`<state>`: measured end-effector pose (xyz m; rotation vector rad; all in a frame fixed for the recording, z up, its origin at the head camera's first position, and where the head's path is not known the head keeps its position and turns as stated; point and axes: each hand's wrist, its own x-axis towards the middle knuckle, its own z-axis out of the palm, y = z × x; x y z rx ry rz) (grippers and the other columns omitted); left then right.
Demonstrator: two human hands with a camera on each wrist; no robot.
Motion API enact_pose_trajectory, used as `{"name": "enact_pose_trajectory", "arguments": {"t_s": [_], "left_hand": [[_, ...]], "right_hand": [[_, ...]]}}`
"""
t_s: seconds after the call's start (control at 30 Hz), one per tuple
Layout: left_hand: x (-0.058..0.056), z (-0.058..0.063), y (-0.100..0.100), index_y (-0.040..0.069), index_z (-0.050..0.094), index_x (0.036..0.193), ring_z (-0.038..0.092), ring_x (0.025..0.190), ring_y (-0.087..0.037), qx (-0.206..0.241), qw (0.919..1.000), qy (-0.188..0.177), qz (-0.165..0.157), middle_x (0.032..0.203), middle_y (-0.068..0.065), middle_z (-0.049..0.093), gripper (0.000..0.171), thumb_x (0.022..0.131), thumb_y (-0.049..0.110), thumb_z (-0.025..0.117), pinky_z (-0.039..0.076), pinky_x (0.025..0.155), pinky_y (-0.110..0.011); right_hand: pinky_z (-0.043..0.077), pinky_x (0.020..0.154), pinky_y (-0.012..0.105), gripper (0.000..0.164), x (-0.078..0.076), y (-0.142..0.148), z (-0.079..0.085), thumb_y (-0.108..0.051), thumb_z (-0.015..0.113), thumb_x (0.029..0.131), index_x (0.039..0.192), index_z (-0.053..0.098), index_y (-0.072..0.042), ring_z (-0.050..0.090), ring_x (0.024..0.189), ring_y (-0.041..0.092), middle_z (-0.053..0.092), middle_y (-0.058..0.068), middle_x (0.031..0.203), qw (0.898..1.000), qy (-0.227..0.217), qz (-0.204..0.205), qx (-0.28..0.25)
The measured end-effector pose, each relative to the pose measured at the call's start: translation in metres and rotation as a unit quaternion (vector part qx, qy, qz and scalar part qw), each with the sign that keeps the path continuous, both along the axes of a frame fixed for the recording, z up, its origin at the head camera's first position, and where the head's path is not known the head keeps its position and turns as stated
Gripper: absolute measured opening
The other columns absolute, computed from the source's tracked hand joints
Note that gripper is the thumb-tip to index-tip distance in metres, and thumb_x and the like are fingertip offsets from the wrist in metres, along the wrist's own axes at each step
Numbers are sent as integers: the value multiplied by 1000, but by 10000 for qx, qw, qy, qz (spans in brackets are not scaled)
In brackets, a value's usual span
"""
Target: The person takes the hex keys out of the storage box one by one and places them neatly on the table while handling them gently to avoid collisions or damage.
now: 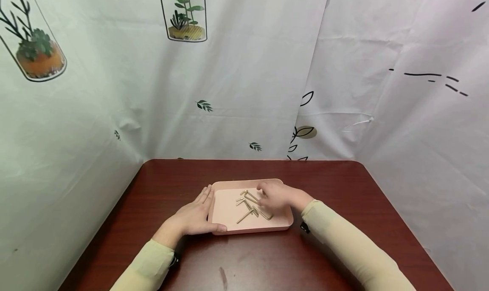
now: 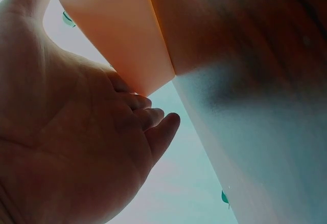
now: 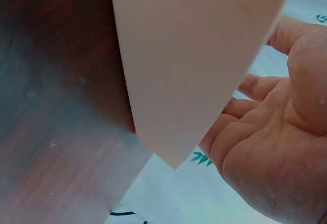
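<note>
the rods [image 1: 245, 216] lie in a loose, crossing heap near the middle of the tray [image 1: 225, 204], just beside and partly beneath the right hand [image 1: 276, 196]. that hand hangs over the tray's right half with fingers bent downward; whether they pinch a rod, i cannot tell. the left hand [image 1: 194, 218] is spread wide, its straight fingers along the tray's left side and its thumb at the near left corner, well apart from the rods.

the right hand hides some rod ends, so their count is unclear. in both wrist views the tray wall blocks the rods, and in the right one the fingertips too.

the rods are thin, brassy, shiny and sharply bent; the tray is smooth, pale pink, round-cornered; the table [image 1: 259, 261] is reddish, wood-grained.
</note>
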<state>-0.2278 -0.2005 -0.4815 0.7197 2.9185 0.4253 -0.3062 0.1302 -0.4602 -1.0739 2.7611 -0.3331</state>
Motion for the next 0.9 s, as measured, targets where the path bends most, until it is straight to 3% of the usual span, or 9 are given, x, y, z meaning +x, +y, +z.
{"name": "enact_pose_trajectory", "arguments": {"t_s": [0.23,0.47,0.9], "left_hand": [[1,2,0,-18,19,168,19,168,-47,-29,10000,-11,-11,178,-37,16,140,87,81,75,32,131,-55],[0,1,0,-18,20,168,19,168,-47,-50,10000,6,-29,178,-37,16,139,88,81,74,32,131,-55],[-1,0,0,-18,21,168,19,168,-47,-105,9999,48,-36,178,-37,16,139,87,82,74,32,131,-55]], "right_hand": [[56,99,45,41,-1,-5,4,-24,74,101,133,69,2,69,102,22,71,6,105,9998,181,16,95],[56,94,43,35,-4,-9,5,-24,70,102,130,70,-2,64,92,15,66,-2,95,9996,166,-21,244],[57,84,39,31,-13,-22,3,-27,69,107,129,71,-5,62,90,15,68,1,102,9985,19,-66,538]]}}
